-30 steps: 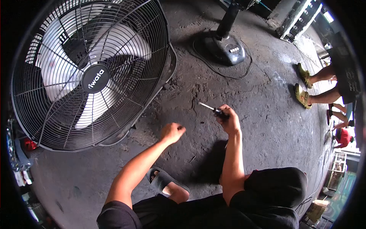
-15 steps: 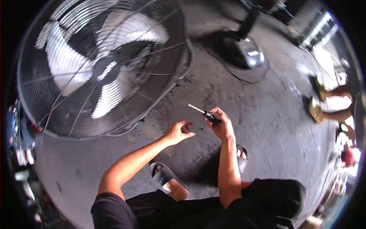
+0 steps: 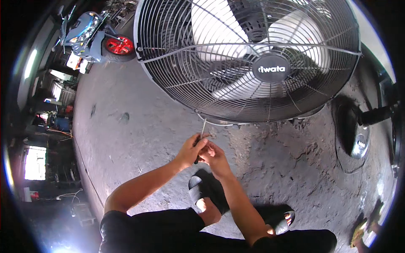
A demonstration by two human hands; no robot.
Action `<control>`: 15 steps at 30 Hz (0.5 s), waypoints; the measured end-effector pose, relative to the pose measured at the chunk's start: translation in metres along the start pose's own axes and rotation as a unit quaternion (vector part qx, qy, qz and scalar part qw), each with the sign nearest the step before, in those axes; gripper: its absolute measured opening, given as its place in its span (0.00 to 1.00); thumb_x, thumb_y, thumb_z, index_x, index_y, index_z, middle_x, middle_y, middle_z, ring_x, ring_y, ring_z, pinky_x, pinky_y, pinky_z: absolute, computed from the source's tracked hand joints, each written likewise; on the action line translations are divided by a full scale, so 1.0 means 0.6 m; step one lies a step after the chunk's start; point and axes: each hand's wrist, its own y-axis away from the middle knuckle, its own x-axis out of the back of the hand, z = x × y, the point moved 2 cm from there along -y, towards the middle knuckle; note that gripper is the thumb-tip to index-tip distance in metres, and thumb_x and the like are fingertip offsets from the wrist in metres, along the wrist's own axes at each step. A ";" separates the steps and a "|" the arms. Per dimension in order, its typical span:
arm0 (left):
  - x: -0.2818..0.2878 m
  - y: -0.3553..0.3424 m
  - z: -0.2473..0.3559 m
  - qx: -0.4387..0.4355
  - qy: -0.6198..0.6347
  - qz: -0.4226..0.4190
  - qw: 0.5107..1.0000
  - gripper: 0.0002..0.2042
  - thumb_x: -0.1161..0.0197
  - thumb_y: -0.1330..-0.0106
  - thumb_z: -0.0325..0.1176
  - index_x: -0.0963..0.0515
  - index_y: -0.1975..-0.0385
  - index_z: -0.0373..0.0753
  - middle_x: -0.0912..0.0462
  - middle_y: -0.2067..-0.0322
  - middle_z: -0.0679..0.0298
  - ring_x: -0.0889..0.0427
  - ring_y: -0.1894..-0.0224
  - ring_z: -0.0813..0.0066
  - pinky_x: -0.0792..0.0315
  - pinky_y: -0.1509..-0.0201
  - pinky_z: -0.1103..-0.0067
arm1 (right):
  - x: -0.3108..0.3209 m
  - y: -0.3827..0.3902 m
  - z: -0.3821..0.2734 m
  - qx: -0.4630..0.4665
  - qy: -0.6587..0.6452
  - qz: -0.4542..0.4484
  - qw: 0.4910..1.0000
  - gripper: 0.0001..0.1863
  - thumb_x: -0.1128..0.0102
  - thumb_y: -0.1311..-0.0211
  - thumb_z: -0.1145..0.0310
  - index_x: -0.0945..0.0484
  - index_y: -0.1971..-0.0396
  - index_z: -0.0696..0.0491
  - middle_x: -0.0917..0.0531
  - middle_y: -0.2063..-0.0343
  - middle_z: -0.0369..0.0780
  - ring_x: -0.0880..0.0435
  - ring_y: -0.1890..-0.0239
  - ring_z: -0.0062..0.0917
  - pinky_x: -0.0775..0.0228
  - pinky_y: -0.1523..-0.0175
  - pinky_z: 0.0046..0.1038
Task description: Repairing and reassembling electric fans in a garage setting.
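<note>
A screwdriver (image 3: 203,127) with a pale metal shaft and dark handle is held between my two hands, its tip pointing away from me. My left hand (image 3: 189,152) is closed around the handle, thumb along it. Against the handle from the right, the curled fingers of my right hand (image 3: 215,159) meet the left; they partly hide the handle. Just beyond the tip stands a large black drum fan (image 3: 270,110) with a round wire grille and pale blades. The shaft's end appears close to its lower rim; contact cannot be told.
At the right, a black stand base (image 3: 358,143) rests on the rough dark floor (image 3: 139,122) with a cable beside it. A motorcycle (image 3: 86,38) with a red wheel is at the far left. Another person's foot (image 3: 358,234) shows at the lower right. My sandalled feet are below.
The view has swung left, so the fan now appears further right. My hands, apart before with the screwdriver in the right one, have come together around it.
</note>
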 end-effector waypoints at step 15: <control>0.030 -0.047 0.033 -0.192 -0.232 0.181 0.936 0.14 0.52 0.32 0.37 0.25 0.61 0.33 0.21 0.76 0.62 0.22 0.75 0.76 0.28 0.69 0.78 | -0.027 -0.036 -0.024 0.007 0.096 0.031 0.995 0.20 0.44 0.42 0.72 0.30 0.50 0.62 0.21 0.66 0.36 0.23 0.68 0.16 0.27 0.67 0.20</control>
